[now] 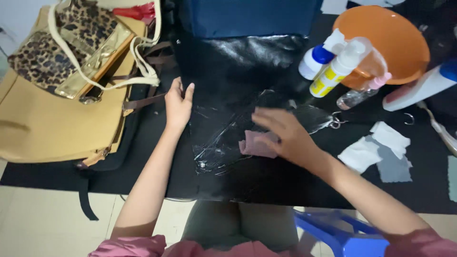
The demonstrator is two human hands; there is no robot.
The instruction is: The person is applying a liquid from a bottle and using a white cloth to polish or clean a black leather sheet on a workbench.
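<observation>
Right hand (285,135) flat, fingers spread, pressing pink cloth (256,144) onto glossy black leather bag (238,81); nothing gripped. Bag lying flat mid-table, wet streaks around cloth. Left hand (178,104) open, fingertips resting on bag's left edge, holding nothing. Tan handbag (43,123) with leopard-print bag (62,43) atop, at far left. Spray bottles (335,71) and orange bowl (395,38) upper right. White wipes (376,147) on black table (285,185) to the right.

My left hand (178,105) lies flat, fingers together pointing to 12 o'clock, forearm bare & straight. My right hand (284,135) is palm down, fingers spread twd 10 o'clock, blurred; forearm runs back to 4 o'clock.
</observation>
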